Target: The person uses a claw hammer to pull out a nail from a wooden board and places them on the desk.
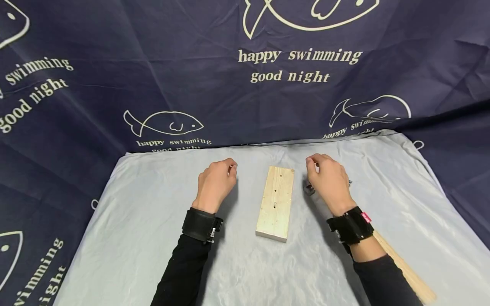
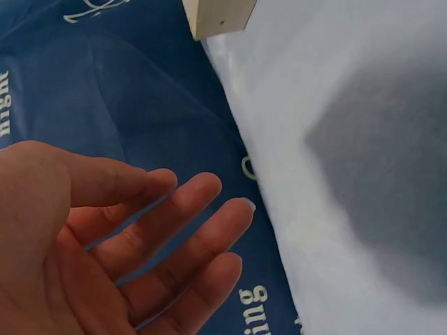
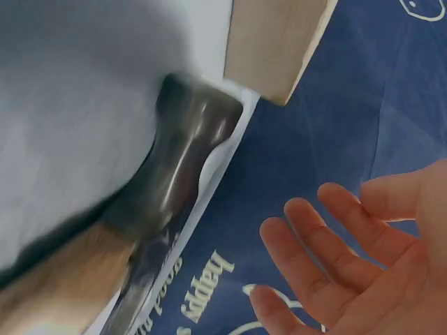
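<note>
A pale wooden block (image 1: 276,199) lies flat on the table between the two hands, with several small dark holes or marks along its top. My left hand (image 1: 216,182) hovers left of the block, its fingers loosely bent around nothing. On the other side, my right hand (image 1: 328,180) is held above a hammer, also with relaxed fingers and nothing in them. The hammer's wooden handle (image 1: 407,270) runs under the right forearm towards the near right. Its shiny metal head (image 3: 185,150) shows in the right wrist view, while in the head view the hand covers most of it.
A light grey satin cloth (image 1: 126,238) covers the table. Behind and at both sides hangs a dark blue curtain (image 1: 226,93) printed with white fish and lettering. Both wrists wear black straps (image 1: 199,225).
</note>
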Demonstrator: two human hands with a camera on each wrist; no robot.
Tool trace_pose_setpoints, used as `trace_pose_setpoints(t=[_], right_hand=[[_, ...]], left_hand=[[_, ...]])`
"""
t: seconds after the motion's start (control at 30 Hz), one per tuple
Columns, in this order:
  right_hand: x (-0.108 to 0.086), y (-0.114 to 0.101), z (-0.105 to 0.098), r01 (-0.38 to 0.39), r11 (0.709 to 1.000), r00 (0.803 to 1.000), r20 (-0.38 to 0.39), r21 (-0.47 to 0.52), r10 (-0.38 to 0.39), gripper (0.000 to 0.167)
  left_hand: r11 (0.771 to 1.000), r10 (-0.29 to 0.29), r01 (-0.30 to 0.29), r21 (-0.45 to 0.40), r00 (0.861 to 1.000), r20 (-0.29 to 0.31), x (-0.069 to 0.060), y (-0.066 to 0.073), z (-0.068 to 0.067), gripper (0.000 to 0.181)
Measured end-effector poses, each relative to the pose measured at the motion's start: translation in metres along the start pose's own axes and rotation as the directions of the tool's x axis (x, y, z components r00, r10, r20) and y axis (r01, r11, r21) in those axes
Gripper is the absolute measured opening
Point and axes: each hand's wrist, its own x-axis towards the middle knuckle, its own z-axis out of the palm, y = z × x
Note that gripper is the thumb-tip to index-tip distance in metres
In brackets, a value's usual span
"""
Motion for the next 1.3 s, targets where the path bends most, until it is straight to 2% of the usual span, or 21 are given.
trace_pose_setpoints(t=[0.23,0.57,0.77,0.97,1.13,1.3], right_hand=[[-0.023,0.017,-0.024,-0.022,1.000,1.000,-0.018,0.020,0.022,0.035],[-0.062,0.051,-0.057,-0.045,0.997,0.994,0.096,-0.066,0.051,0.045],[-0.088,0.064,-0.058,-0.085,0.989,0.973,0.205,-0.120,0.109,0.064],[-0.106,0.071,-0.054,-0.139,0.978,0.954,0.244,-0.155,0.174,0.082],[-0.117,0.076,-0.058,-0.137,0.973,0.950,0.255,-0.183,0.182,0.071],[-0.121,0.076,-0.056,-0.121,0.972,0.945,0.277,-0.203,0.175,0.051]], left_hand=[[1.000,0.015,-0.015,-0.008,0.999,0.033,-0.006,0.001,0.013,0.027],[0.998,0.066,-0.065,-0.013,0.995,0.073,-0.014,0.006,0.029,0.025],[0.995,0.101,-0.101,-0.011,0.991,0.083,-0.018,0.014,0.032,0.025],[0.994,0.109,-0.109,-0.006,0.990,0.092,-0.019,0.016,0.032,0.025],[0.994,0.106,-0.107,0.002,0.989,0.100,-0.019,0.016,0.032,0.025],[0.994,0.110,-0.109,-0.022,0.989,0.094,-0.020,0.017,0.035,0.024]])
